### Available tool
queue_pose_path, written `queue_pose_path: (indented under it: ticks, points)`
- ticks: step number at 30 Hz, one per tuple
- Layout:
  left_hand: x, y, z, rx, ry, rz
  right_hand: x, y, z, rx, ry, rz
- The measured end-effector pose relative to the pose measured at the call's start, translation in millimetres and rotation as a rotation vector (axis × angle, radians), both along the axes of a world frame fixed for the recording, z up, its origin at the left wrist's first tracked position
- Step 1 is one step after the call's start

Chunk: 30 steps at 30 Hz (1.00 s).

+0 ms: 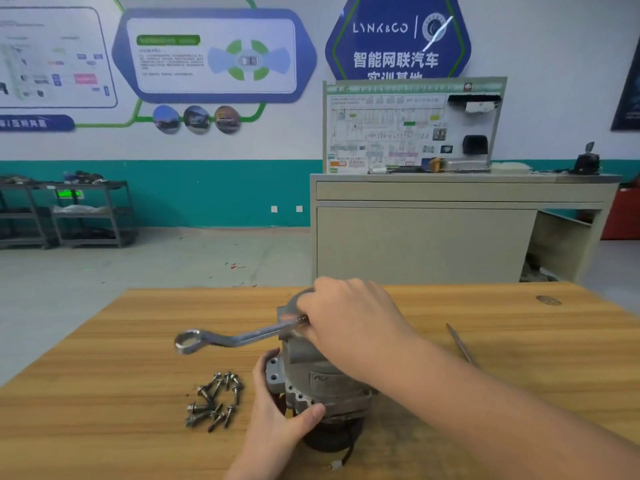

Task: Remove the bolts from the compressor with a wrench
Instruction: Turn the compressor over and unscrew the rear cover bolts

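On wooden table (104, 393): compressor (322, 375), likely heavy, rigid; braced low by left hand (277, 410). Right hand (346, 320) clamped round wrench (235, 337) atop, perhaps on bolt. Loose bolts (214, 400) beside.

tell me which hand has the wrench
The right hand: it grips one end of the wrench at the top of the compressor. The left hand only holds the compressor's lower body.

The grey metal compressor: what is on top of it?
The right hand lies on the grey metal compressor, gripping one end of the silver ring wrench. That hand hides any bolt underneath.
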<state>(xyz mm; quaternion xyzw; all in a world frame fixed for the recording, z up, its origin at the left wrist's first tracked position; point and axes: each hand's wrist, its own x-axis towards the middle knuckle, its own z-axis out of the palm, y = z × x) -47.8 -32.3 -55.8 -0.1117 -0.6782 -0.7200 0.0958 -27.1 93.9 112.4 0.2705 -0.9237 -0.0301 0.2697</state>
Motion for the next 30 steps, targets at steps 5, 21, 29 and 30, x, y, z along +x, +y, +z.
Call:
queue_pose_path:
  ticks: [5,21,29,30]
  points:
    - [-1,-2,-4,-0.041,0.005,0.010,6,36,22,-0.196,0.160,0.279]
    - [-1,-3,-5,-0.051,0.007,0.005,4,55,-44,-1.664,-0.335,0.322]
    - [-1,-3,-6,-0.027,0.028,-0.023,13,32,-58,-1.706,-0.139,0.244]
    - [-1,-2,-6,-0.022,0.036,-0.024,14,28,-58,-1.682,-0.095,0.201]
